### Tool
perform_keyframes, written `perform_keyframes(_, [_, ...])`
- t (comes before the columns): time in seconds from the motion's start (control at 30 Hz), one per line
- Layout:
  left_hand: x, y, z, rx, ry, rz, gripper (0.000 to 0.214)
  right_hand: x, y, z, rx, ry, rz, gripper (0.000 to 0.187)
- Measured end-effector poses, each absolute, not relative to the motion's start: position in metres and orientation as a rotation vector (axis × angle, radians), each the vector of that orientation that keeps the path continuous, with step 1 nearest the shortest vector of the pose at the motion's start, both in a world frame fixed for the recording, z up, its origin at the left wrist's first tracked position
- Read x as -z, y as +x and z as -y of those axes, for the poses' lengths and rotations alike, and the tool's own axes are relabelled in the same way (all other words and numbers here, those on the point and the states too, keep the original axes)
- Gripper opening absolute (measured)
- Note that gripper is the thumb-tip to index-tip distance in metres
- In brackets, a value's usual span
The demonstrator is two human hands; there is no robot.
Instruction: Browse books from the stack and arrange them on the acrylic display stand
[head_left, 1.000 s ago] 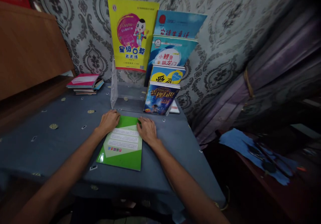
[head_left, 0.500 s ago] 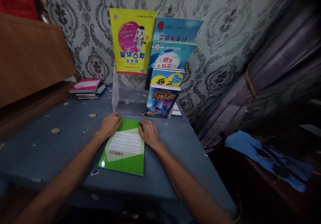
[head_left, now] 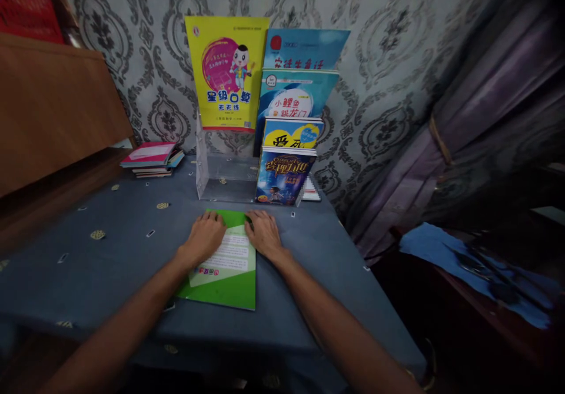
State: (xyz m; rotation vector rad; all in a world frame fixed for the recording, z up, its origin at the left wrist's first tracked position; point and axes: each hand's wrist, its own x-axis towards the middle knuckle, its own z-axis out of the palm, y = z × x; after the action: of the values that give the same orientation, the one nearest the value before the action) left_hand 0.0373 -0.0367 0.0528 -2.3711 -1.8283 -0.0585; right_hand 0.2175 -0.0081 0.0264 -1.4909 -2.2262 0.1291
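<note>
A green booklet [head_left: 227,270] lies flat on the blue-grey tablecloth [head_left: 110,247], with its back cover up. My left hand [head_left: 205,238] rests palm down on the booklet's upper left part, fingers stretched. At the booklet's upper right edge lies my right hand [head_left: 263,235], fingers flat and slightly curled at the corner. Just beyond the booklet stands a clear acrylic rack [head_left: 220,173]. It holds a dark fantasy-cover book [head_left: 282,176] at the front right, a yellow-and-blue book [head_left: 291,135] behind it, two blue books higher up, and a tall yellow book [head_left: 227,73] at the back left.
A small stack of books with a pink cover on top [head_left: 152,158] sits at the table's far left. A wooden panel [head_left: 53,105] rises on the left. Patterned wallpaper is behind the rack. Purple curtains [head_left: 485,117] hang on the right above a dark shelf with blue cloth [head_left: 468,264].
My left hand has slid right and down, from the booklet's top left corner onto its cover. The booklet has turned slightly. My right hand stays at the top right edge.
</note>
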Motion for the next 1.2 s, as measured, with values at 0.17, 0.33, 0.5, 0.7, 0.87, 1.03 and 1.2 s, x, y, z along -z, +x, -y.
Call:
perform_keyframes(0.17, [-0.045,0.037,0.033,0.136,-2.443,1.796,0.038,-0.028,0.217,0.008,-0.180,-1.464,2.229,0.030])
perform_keyframes(0.33, [-0.032,0.032,0.024,0.322,-2.631,1.673,0.043,-0.033,0.216,0.010,-0.198,-1.468,2.267,0.034])
perform_keyframes(0.5, [-0.028,0.034,0.024,0.345,-2.712,1.647,0.049,-0.041,0.218,0.013,-0.214,-1.476,2.321,0.036])
perform_keyframes(0.7, [-0.030,0.033,0.024,0.338,-2.724,1.653,0.050,-0.045,0.223,0.017,-0.151,-1.627,2.302,0.037])
perform_keyframes(0.87, [-0.028,0.032,0.025,0.355,-2.720,1.640,0.050,-0.042,0.231,0.017,-0.102,-1.747,2.218,0.037])
perform_keyframes(1.03, [-0.028,0.022,0.014,0.365,-2.770,1.535,0.050,-0.044,0.238,0.014,-0.186,-1.740,2.187,0.033])
perform_keyframes(1.2, [-0.042,0.001,-0.008,0.273,-2.883,1.214,0.047,-0.046,0.239,0.012,-0.224,-1.712,2.157,0.032])
